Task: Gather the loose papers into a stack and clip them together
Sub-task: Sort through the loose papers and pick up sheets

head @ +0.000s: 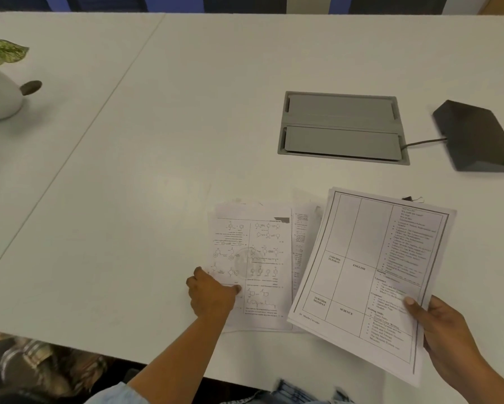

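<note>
Presently the right hand (446, 330) grips a timetable sheet (370, 275) by its lower right edge — thumb pressed flat on the printed face, fingers hidden beneath. That sheet rides tilted above the white table (157, 141), with more paper edges showing under it. Bordered grid, legible cells: "TUESDAY", "ENGLISH", "MONDAY", "SCIENCE"; the bulleted column on the right is too blurred to read.

Left hand (211, 295) rests on the left edge of a chemistry sheet (253, 266), fingers curled down onto the paper and thumb pointing right — pressing or pinching, cannot tell which. This page lies flat near the table's front edge, printed with ring-shaped molecular diagrams in two columns; its text is unreadable. Another text sheet (301, 243) peeks out between the two, partly covered by both.

A small black binder clip (412, 198) with wire handles lies on the table just beyond the held sheet's top corner.

Farther back: a grey rectangular cable hatch (342, 128) set flush in the table, a matte black wedge-shaped device (478, 138) with a cord (422, 142), and a smooth white pot (0, 94) with a speckled leaf.
</note>
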Demonstrator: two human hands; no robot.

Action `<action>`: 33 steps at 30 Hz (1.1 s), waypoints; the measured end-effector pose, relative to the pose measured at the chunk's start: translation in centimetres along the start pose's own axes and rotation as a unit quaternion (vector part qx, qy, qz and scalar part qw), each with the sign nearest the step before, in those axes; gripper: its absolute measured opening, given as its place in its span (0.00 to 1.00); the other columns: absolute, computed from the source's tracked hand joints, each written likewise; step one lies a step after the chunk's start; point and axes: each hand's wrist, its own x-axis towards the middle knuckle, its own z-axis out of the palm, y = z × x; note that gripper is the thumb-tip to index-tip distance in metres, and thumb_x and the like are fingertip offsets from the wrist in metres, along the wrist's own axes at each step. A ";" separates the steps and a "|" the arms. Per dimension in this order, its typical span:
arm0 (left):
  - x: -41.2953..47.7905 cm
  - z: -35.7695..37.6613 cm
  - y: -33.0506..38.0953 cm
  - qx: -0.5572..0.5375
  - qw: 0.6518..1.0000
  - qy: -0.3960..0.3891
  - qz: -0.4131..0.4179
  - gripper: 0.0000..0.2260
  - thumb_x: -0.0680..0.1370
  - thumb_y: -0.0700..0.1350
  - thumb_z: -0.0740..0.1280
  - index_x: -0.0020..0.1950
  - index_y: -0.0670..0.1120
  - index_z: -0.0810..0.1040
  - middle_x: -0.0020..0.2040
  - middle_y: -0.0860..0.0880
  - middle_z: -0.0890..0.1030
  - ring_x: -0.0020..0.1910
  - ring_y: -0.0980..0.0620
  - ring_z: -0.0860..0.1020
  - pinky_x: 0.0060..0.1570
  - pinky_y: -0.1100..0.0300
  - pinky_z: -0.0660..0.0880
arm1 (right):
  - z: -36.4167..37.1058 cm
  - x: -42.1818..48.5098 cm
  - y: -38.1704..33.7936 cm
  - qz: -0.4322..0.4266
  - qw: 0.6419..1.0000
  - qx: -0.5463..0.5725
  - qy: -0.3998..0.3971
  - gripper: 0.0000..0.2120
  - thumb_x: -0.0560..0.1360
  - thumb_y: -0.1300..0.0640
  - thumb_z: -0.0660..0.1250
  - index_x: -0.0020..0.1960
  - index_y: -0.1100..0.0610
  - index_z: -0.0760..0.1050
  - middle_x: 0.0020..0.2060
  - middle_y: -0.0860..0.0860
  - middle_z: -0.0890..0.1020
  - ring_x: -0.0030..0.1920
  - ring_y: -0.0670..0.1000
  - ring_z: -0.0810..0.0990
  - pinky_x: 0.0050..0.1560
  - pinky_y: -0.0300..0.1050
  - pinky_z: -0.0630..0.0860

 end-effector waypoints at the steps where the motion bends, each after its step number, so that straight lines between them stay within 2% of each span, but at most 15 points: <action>1: 0.1 -0.1 0.0 -0.020 1.000 -0.015 -0.006 0.44 0.61 0.47 0.84 0.70 0.40 0.65 0.65 0.40 0.74 0.64 0.38 0.76 0.58 0.45 0.77 | 0.0 0.0 0.0 0.000 1.000 0.001 0.003 0.11 0.71 0.54 0.68 0.53 0.53 0.80 0.45 0.50 0.88 0.52 0.59 0.83 0.53 0.52 0.78; 3: 0.3 -0.2 -0.1 -0.041 0.998 -0.049 -0.006 0.37 0.63 0.44 0.83 0.66 0.42 0.68 0.63 0.42 0.78 0.59 0.39 0.79 0.53 0.47 0.79 | -0.1 0.2 0.2 0.002 1.000 0.001 0.010 0.07 0.76 0.59 0.66 0.52 0.53 0.80 0.45 0.49 0.88 0.53 0.60 0.83 0.52 0.52 0.78; 5: 0.2 -0.2 -0.2 -0.035 0.997 -0.065 0.010 0.33 0.65 0.43 0.82 0.65 0.44 0.70 0.61 0.43 0.80 0.56 0.41 0.81 0.50 0.50 0.80 | -0.2 0.3 0.3 0.007 1.000 0.001 0.014 0.06 0.77 0.60 0.66 0.52 0.53 0.80 0.45 0.49 0.87 0.53 0.60 0.82 0.50 0.51 0.79; 10: -0.6 0.1 0.1 -0.026 0.996 -0.055 0.065 0.21 0.72 0.44 0.76 0.63 0.45 0.77 0.59 0.46 0.83 0.54 0.43 0.83 0.48 0.53 0.81 | -0.2 0.1 0.0 0.008 1.000 -0.004 0.012 0.07 0.78 0.60 0.65 0.52 0.53 0.80 0.43 0.47 0.88 0.51 0.58 0.83 0.40 0.43 0.83; 13: -0.4 0.3 0.1 -0.089 0.992 -0.058 0.062 0.16 0.78 0.45 0.69 0.64 0.43 0.78 0.61 0.45 0.83 0.54 0.43 0.83 0.53 0.49 0.82 | 0.0 -0.1 -0.5 0.004 1.000 -0.007 0.011 0.06 0.76 0.58 0.66 0.51 0.52 0.79 0.44 0.49 0.88 0.49 0.56 0.83 0.42 0.46 0.83; 15: -0.6 0.0 0.1 -0.132 0.987 -0.063 0.064 0.10 0.79 0.42 0.68 0.60 0.42 0.80 0.56 0.46 0.84 0.49 0.44 0.83 0.48 0.51 0.83 | 0.2 -0.3 -0.7 0.000 1.000 -0.007 0.012 0.08 0.72 0.55 0.68 0.51 0.52 0.80 0.48 0.52 0.87 0.49 0.55 0.84 0.46 0.48 0.81; 17: -0.7 -0.5 0.2 -0.161 0.983 -0.052 0.072 0.04 0.79 0.42 0.68 0.52 0.45 0.82 0.51 0.47 0.85 0.45 0.46 0.83 0.43 0.55 0.82 | 0.2 -0.3 -0.8 -0.001 1.000 -0.005 0.013 0.07 0.75 0.57 0.67 0.52 0.53 0.79 0.49 0.53 0.86 0.51 0.57 0.83 0.49 0.49 0.79; 18: -0.8 -0.8 0.3 -0.180 0.980 -0.049 0.075 0.03 0.79 0.43 0.68 0.48 0.46 0.81 0.47 0.48 0.86 0.44 0.46 0.84 0.43 0.53 0.82 | 0.1 -0.2 -0.8 -0.002 1.000 -0.005 0.014 0.06 0.77 0.60 0.66 0.52 0.53 0.79 0.48 0.52 0.87 0.51 0.58 0.83 0.49 0.49 0.79; 21: -0.9 -1.6 0.5 -0.207 0.972 -0.053 0.100 0.12 0.81 0.48 0.64 0.39 0.47 0.79 0.39 0.48 0.84 0.40 0.46 0.83 0.39 0.53 0.82 | 0.1 -0.1 -0.7 0.003 1.000 -0.007 0.020 0.07 0.78 0.61 0.65 0.53 0.54 0.79 0.47 0.52 0.87 0.52 0.60 0.82 0.49 0.49 0.77; 24: -0.9 -2.2 0.1 -0.195 0.968 -0.057 0.145 0.13 0.82 0.49 0.62 0.41 0.48 0.79 0.39 0.49 0.84 0.39 0.49 0.82 0.35 0.63 0.77 | 0.3 -0.1 -0.8 0.007 1.000 -0.009 0.018 0.06 0.79 0.61 0.64 0.52 0.54 0.78 0.50 0.54 0.85 0.52 0.60 0.82 0.49 0.50 0.77; 28: -0.2 -2.6 -1.0 -0.140 0.976 -0.020 0.164 0.13 0.82 0.50 0.63 0.57 0.43 0.81 0.46 0.48 0.82 0.42 0.49 0.81 0.36 0.66 0.76 | 0.4 -0.1 -0.9 0.007 1.000 -0.010 0.021 0.06 0.79 0.61 0.64 0.52 0.55 0.79 0.45 0.50 0.87 0.50 0.58 0.83 0.47 0.49 0.78; 30: 0.0 -2.8 -1.3 -0.123 0.980 0.000 0.157 0.13 0.81 0.47 0.66 0.62 0.42 0.79 0.49 0.47 0.81 0.43 0.49 0.80 0.35 0.69 0.73 | 0.5 -0.1 -0.9 0.006 1.000 -0.011 0.022 0.06 0.79 0.61 0.64 0.52 0.55 0.79 0.47 0.52 0.87 0.51 0.58 0.83 0.48 0.49 0.78; 33: 0.4 -2.9 -1.5 -0.125 0.979 -0.011 0.159 0.16 0.78 0.41 0.69 0.66 0.46 0.75 0.54 0.47 0.81 0.45 0.46 0.82 0.38 0.62 0.80 | 0.5 -0.1 -0.9 0.004 1.000 -0.014 0.019 0.06 0.79 0.61 0.64 0.53 0.54 0.78 0.50 0.53 0.85 0.51 0.58 0.82 0.50 0.50 0.78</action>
